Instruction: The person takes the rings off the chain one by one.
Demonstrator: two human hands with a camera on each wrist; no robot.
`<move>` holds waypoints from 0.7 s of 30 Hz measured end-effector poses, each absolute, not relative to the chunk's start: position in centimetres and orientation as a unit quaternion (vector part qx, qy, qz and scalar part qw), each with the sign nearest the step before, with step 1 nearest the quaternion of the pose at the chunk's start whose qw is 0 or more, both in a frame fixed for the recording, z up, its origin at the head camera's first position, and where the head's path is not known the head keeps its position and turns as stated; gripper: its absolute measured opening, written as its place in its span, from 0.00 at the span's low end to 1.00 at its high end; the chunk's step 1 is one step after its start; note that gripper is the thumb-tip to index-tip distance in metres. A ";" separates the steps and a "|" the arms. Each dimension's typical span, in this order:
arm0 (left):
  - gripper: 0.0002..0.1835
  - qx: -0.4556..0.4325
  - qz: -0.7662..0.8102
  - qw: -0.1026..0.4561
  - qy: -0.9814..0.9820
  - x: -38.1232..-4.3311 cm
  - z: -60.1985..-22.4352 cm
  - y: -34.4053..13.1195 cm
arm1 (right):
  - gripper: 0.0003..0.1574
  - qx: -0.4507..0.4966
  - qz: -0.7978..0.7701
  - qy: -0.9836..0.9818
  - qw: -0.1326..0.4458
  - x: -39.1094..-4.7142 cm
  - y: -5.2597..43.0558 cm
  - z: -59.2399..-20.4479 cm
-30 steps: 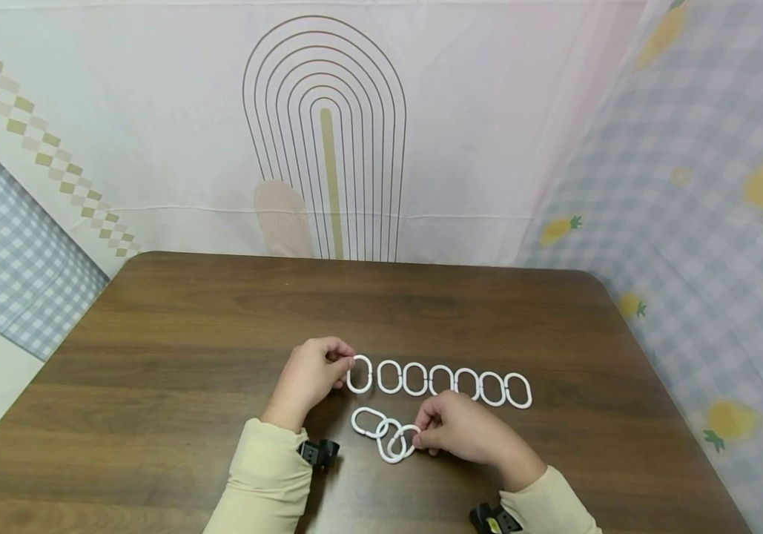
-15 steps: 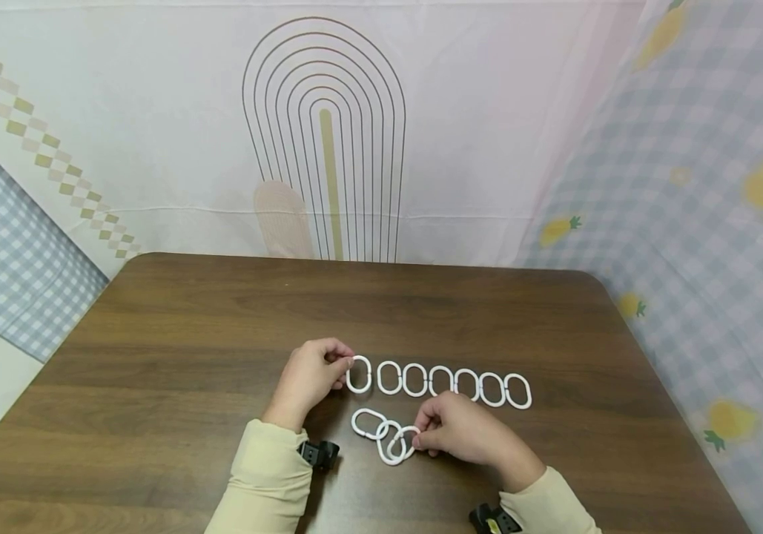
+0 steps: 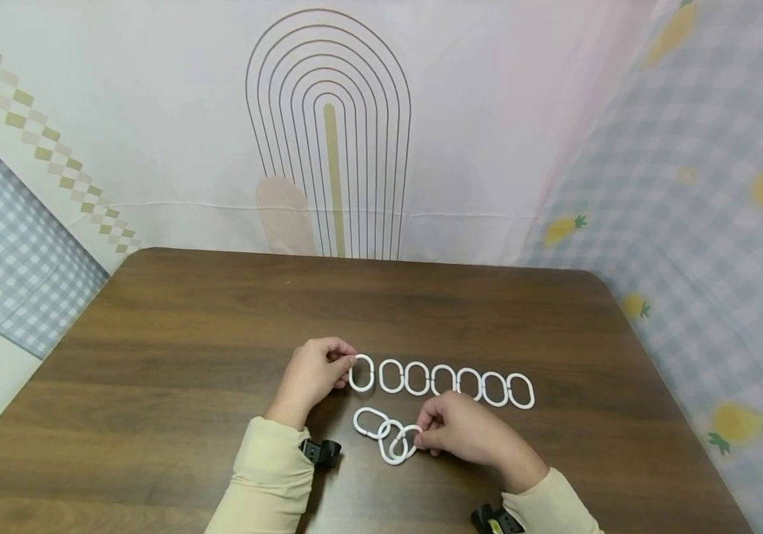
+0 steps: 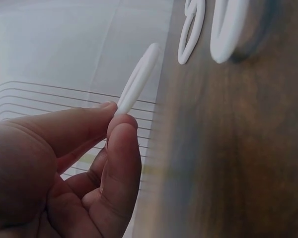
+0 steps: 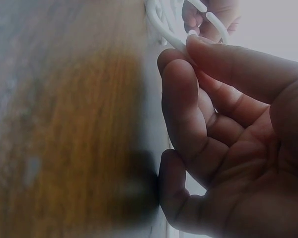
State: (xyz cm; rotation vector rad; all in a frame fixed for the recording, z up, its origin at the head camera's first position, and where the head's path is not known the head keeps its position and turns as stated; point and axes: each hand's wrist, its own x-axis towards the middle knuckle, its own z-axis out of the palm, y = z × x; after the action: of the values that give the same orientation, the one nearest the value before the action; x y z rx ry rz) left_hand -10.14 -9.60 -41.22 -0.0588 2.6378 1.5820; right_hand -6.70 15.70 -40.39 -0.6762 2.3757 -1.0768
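Note:
My left hand (image 3: 314, 374) pinches a white oval plastic ring (image 3: 372, 373) between thumb and forefinger, at its left side. In the left wrist view that ring (image 4: 139, 82) stands tilted out of the fingertips. Nearer me, my right hand (image 3: 464, 430) pinches the rightmost ring of a short chain of white oval rings (image 3: 394, 463) looped through one another. The right wrist view shows a ring (image 5: 163, 32) between thumb and fingertips, with a small gap in its loop. Several more white oval rings (image 3: 533, 393) form a row to the right of the ring in my left hand.
The wooden table (image 3: 187, 319) reaches back to a white cloth (image 3: 488, 111) with printed arches. Blue checked cloth (image 3: 701, 259) with pineapples hangs along the right side. Each wrist carries a small black camera (image 3: 321, 452). My right hand partly covers the row of rings.

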 end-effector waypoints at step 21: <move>0.02 -0.027 0.511 0.043 0.858 -10.4 -42.2 -9.5 | 0.10 -0.240 -0.381 0.865 0.221 -6.6 15.5 -40.4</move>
State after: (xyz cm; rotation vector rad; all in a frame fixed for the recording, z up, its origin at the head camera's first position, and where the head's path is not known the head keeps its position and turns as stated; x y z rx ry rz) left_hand -10.39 -9.53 -42.19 -0.0840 2.6238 1.5621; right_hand -6.63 15.54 -40.43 -0.6634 2.3902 -1.0541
